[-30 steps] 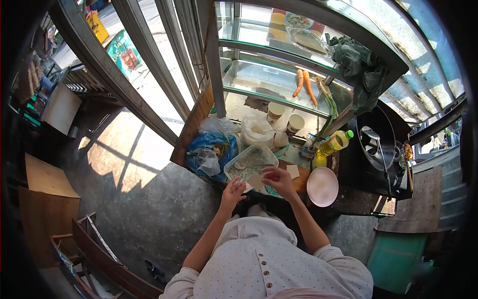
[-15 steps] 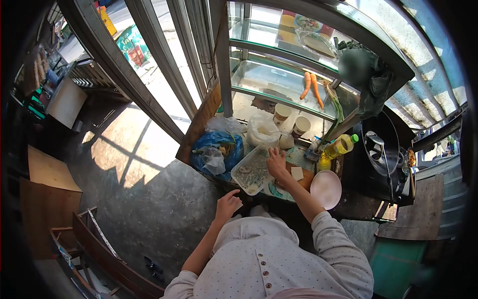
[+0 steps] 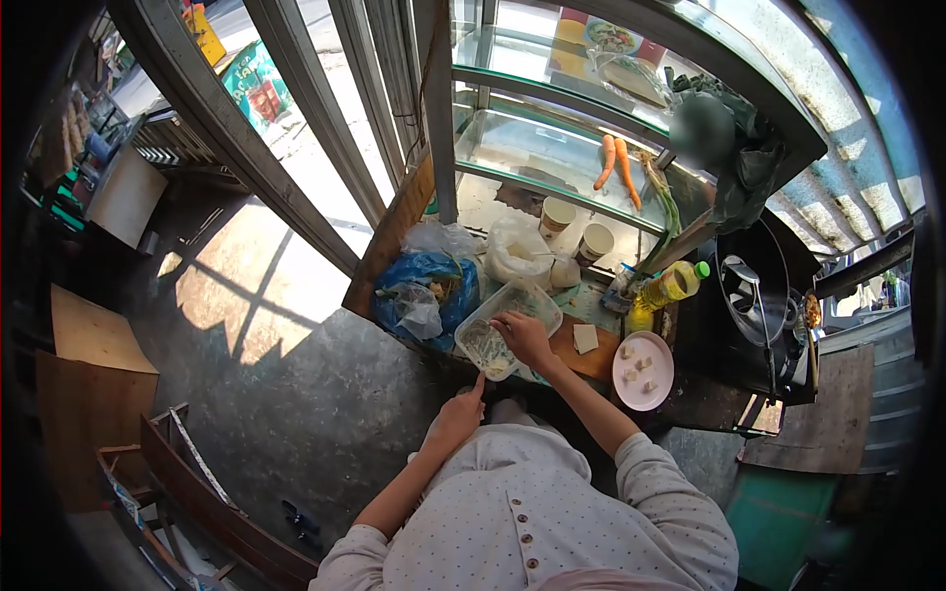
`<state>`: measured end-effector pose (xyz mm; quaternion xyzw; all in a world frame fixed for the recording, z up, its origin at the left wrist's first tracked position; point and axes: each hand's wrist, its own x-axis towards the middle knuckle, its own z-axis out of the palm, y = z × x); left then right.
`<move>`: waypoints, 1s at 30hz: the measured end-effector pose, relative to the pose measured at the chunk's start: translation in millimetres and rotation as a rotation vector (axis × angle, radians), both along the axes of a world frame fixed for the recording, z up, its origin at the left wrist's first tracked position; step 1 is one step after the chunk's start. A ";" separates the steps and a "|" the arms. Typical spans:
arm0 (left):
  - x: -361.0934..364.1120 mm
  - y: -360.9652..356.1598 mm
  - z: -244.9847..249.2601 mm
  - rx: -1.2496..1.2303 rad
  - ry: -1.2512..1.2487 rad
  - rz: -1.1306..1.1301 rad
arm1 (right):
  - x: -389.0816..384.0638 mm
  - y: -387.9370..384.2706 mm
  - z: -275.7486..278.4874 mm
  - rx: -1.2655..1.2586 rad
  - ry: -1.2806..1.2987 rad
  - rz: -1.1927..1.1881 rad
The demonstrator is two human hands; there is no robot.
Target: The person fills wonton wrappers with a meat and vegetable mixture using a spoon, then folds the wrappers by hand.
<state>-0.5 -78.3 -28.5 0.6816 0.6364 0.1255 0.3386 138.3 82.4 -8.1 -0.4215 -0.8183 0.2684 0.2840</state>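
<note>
A clear plastic container (image 3: 480, 337) with whitish residue and bits in it sits tilted at the counter's front edge. My right hand (image 3: 522, 337) reaches over it, fingers bunched and pointing down inside; what they pinch is hidden. Below the container's near corner is my left hand (image 3: 455, 418), its index finger stretched out to the rim and the other fingers curled. To the right, a pale square block (image 3: 585, 339) lies on a wooden cutting board (image 3: 581, 361). Several small white cubes (image 3: 644, 362) rest on a pink plate (image 3: 642, 396).
A blue plastic bag (image 3: 453, 305) stands left of the container. Behind it are a white bag (image 3: 516, 253) and paper cups (image 3: 557, 217). An oil bottle (image 3: 673, 288) leans at the right, near a black wok (image 3: 754, 261). Carrots (image 3: 624, 172) lie on the glass shelf.
White cubes now show on the plate, which looked bare before. My right hand has moved left and nearer, over the container. My left hand has shifted right, its index finger reaching the container.
</note>
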 end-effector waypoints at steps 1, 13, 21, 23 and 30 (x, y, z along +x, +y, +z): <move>-0.2 -1.8 -4.2 0.000 0.007 -0.020 | -0.3 -1.2 1.8 -0.004 0.026 -0.018; -1.2 -1.0 -1.3 0.031 -0.007 -0.049 | 14.8 -45.1 9.9 0.005 -0.104 -0.012; -1.8 -1.2 -2.1 0.007 0.001 -0.059 | 13.0 -62.0 8.8 -0.066 -0.108 -0.058; -2.2 -0.5 -0.3 0.002 -0.002 -0.063 | 14.4 -65.5 -0.9 -0.087 -0.016 -0.099; -1.8 1.7 -1.2 -0.036 -0.022 -0.073 | 24.0 -74.0 -16.3 -0.350 0.206 -0.341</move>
